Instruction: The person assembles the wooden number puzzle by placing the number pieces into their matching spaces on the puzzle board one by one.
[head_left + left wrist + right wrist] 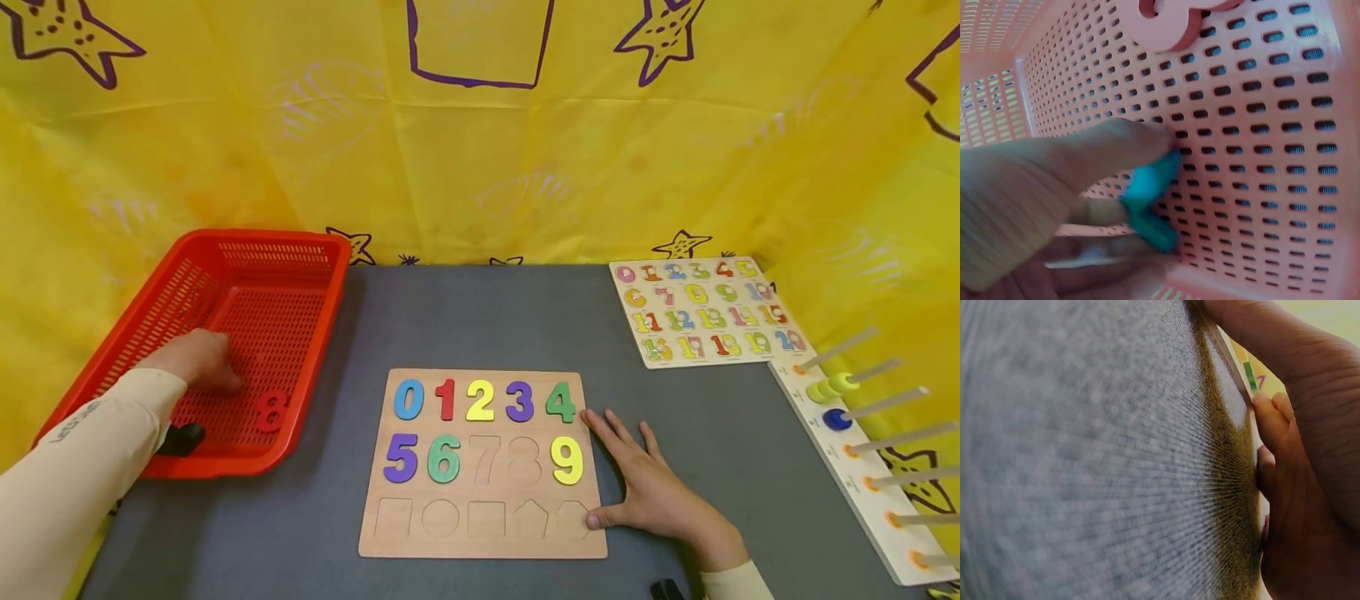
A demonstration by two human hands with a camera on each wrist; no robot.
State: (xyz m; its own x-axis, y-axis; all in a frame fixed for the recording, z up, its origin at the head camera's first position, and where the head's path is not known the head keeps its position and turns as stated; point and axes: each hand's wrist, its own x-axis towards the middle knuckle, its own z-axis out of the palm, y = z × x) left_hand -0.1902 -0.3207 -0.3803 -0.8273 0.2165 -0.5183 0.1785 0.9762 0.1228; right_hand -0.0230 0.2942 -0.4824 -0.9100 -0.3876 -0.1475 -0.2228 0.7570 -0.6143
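Note:
My left hand (197, 362) reaches down into the red basket (281, 454). The left wrist view shows the same hand (1029, 194) pinching a teal piece (1152, 178) between thumb and fingers; its shape is blurred and partly hidden. A red number 8 (272, 411) lies beside this hand on the basket floor. With fingers spread, my right hand (651, 492) touches the right edge of the wooden board (480, 546). Numbers 0 to 6 and 9 sit in the board, while the 7 and 8 outlines and the bottom row of shapes are bare.
At the back right lies a second number board (708, 317) with coloured numbers to 20. A white strip with upright pegs (832, 454) and a few rings runs along the right side. Yellow patterned cloth (480, 167) hangs behind the grey table (480, 321).

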